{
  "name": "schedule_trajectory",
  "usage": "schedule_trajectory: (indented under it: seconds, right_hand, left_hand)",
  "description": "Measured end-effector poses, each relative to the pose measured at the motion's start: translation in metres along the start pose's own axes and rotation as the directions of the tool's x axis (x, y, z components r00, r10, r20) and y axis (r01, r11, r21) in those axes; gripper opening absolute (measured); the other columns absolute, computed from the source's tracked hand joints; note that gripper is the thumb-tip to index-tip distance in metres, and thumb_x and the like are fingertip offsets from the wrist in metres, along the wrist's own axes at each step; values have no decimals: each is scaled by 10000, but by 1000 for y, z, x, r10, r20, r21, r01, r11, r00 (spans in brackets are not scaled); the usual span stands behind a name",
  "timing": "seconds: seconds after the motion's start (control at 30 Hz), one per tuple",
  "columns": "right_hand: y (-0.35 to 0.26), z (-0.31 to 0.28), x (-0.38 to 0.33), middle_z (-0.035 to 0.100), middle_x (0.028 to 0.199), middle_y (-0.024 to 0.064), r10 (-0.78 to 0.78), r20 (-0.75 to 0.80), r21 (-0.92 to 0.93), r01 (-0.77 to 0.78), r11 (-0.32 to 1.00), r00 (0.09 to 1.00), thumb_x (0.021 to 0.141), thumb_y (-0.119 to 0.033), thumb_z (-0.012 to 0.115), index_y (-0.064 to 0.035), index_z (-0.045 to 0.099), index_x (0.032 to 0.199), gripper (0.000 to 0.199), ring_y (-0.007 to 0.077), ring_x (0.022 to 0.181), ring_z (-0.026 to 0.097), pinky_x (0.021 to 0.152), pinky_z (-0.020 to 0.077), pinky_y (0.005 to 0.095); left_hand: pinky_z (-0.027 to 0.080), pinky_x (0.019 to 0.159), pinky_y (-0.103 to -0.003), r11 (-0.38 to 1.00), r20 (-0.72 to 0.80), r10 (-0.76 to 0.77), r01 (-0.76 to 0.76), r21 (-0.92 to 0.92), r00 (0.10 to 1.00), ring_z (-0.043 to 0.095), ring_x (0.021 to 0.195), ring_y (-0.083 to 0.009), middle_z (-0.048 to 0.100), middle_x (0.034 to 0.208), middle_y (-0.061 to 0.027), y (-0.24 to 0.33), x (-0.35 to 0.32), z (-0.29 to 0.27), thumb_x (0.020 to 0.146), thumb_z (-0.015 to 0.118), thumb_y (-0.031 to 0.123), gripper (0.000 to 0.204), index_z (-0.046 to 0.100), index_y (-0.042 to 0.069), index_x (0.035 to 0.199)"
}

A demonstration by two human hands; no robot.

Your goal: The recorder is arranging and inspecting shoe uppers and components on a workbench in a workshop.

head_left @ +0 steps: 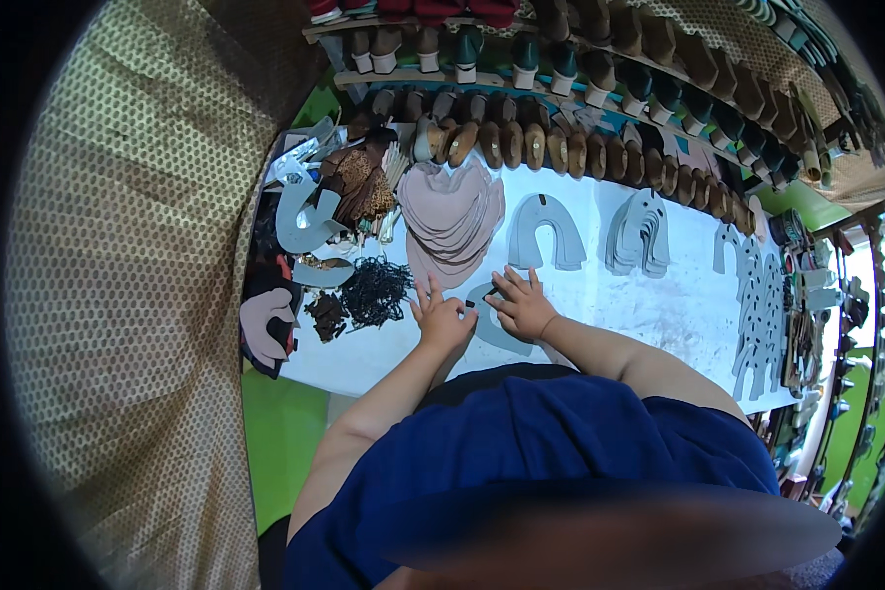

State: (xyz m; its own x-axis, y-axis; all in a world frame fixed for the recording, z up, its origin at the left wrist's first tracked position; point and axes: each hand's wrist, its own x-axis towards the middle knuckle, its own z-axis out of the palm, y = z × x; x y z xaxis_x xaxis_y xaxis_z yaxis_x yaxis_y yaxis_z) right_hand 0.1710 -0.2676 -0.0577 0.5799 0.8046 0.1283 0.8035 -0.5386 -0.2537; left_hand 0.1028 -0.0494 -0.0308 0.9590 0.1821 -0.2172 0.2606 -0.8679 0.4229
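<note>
My left hand and my right hand rest side by side on a white worktable. Both press on a grey U-shaped cut piece that lies flat between them. The left hand's fingers are spread at the piece's left arm, with something small and dark at its fingertips. Over the piece's right arm the right hand lies flat with its fingers pointing away from me. Just beyond the hands lies a stack of pinkish-beige cut pieces.
More grey U-shaped stacks lie farther back, long perforated grey strips at the right. A heap of black laces, brown patterned pieces and grey offcuts fill the left end. Shoe lasts and shoes line shelves behind.
</note>
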Motion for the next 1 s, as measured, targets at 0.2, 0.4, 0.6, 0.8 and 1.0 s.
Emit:
schedule_trajectory:
  seconds: [0.2, 0.4, 0.6, 0.8, 1.0]
  right_hand:
    - [4, -1, 3, 325, 1590, 51, -91, 60, -59, 94, 994, 994, 913, -389, 570, -191, 589, 1361, 490, 304, 1507, 190, 1112, 128, 731]
    - [17, 0, 5, 341, 1584, 23, -217, 72, -53, 221, 974, 973, 925, -399, 557, -162, 562, 1385, 518, 294, 1506, 199, 1120, 134, 722]
    - [19, -1, 9, 359, 1573, 19, -204, 75, -38, 207, 978, 976, 918, -402, 562, -175, 567, 1380, 514, 302, 1505, 199, 1129, 141, 711]
    - [12, -27, 11, 359, 1575, 24, -87, 160, 22, 85, 996, 983, 905, -430, 573, -187, 576, 1356, 513, 349, 1499, 199, 1129, 119, 711]
    - [36, 3, 0, 341, 1579, 92, 18, -5, 141, -17, 990, 1000, 888, -432, 578, -209, 657, 1236, 420, 382, 1471, 255, 1125, 160, 696]
  left_hand:
    - [42, 1114, -716, 996, -102, 40, -48, -77, 994, 43, 1476, -531, 144, 1643, -200, 8, 6, 5, 773, 750, 361, 170, 801, 205, 819]
    - [49, 1123, -699, 973, -128, 126, -148, -177, 984, 58, 1494, -485, 144, 1660, -123, 23, 14, 5, 765, 751, 326, 158, 798, 178, 792]
    - [62, 1131, -682, 972, -201, 98, -137, -191, 975, 50, 1500, -478, 139, 1660, -130, 24, 15, 6, 775, 748, 312, 157, 790, 160, 770]
    - [53, 1117, -706, 984, -157, 71, -95, -152, 985, 29, 1476, -539, 74, 1654, -192, 26, 13, 12, 871, 663, 386, 244, 803, 205, 956]
    - [32, 1109, -718, 983, -36, 180, -181, -35, 983, 0, 1467, -560, 30, 1650, -214, 18, 6, 5, 936, 573, 453, 302, 781, 279, 1068]
